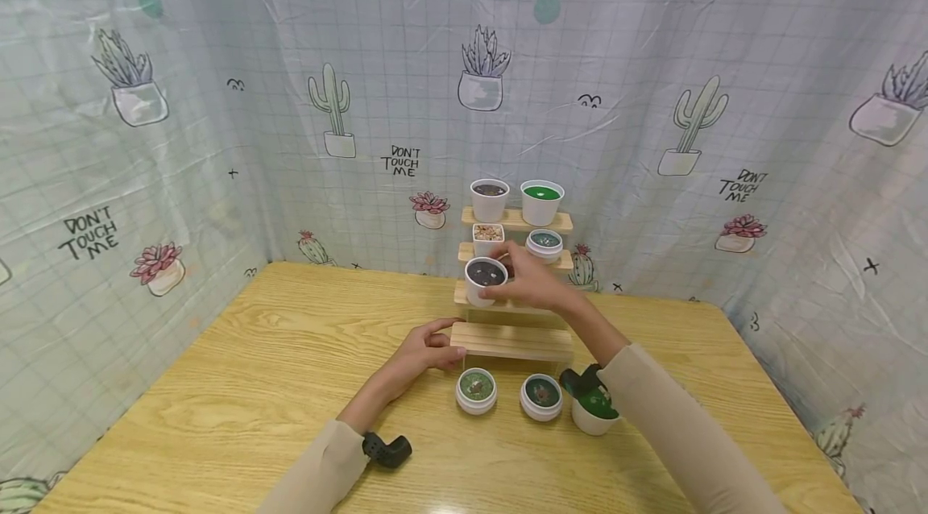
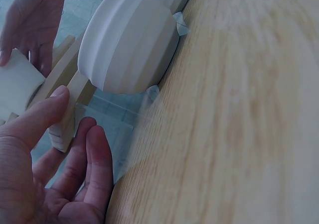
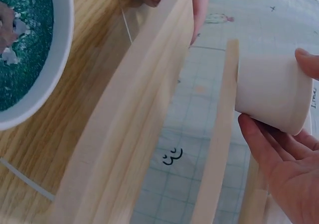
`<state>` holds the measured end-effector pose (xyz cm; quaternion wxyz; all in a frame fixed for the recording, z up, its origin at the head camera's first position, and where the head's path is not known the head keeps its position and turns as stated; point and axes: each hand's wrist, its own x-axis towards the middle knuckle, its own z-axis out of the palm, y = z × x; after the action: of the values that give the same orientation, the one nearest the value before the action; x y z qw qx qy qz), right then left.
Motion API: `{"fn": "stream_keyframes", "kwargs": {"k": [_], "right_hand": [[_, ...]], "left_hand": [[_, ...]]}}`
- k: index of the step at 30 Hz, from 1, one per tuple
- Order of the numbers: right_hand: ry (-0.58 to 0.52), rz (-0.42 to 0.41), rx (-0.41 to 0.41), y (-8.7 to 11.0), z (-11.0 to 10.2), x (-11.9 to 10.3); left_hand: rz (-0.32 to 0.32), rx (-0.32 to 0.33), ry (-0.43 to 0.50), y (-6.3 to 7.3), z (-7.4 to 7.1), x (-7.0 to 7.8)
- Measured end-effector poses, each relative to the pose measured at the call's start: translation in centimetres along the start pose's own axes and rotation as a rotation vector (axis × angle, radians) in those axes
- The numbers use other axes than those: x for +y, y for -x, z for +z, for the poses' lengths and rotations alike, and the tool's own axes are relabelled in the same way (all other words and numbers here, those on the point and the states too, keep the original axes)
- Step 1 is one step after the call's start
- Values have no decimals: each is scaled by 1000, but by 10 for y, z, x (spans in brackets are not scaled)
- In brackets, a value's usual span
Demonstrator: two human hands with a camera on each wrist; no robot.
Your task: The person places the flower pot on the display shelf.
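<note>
My right hand [image 1: 532,280] hides one side of the white pot [image 1: 474,294] it grips and a lower corner of the square pot [image 1: 482,249] behind. Nearer me, my sleeve [image 1: 674,417] and black wrist device [image 1: 580,381] partly cover the green-filled pot [image 1: 590,423]. The right wrist view's top edge crops my left hand [image 1: 424,349], pinching the bottom shelf [image 1: 515,342].

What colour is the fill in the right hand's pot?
The fill is dark grey with a few pale specks; the head view shows it best.
</note>
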<state>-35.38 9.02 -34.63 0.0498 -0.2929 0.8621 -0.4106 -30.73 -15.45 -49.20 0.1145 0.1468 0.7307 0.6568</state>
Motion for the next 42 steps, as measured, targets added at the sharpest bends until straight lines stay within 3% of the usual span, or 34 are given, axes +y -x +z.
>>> {"fn": "stream_keyframes", "kwargs": {"k": [4, 26, 42], "right_hand": [[-40, 17, -3, 1, 3, -1], [-30, 26, 48, 5, 12, 3], [52, 53, 106, 4, 17, 4]], "left_hand": [[-6, 3, 2, 0, 0, -1], [-2, 8, 4, 1, 1, 3], [-8, 12, 2, 0, 1, 1]]}}
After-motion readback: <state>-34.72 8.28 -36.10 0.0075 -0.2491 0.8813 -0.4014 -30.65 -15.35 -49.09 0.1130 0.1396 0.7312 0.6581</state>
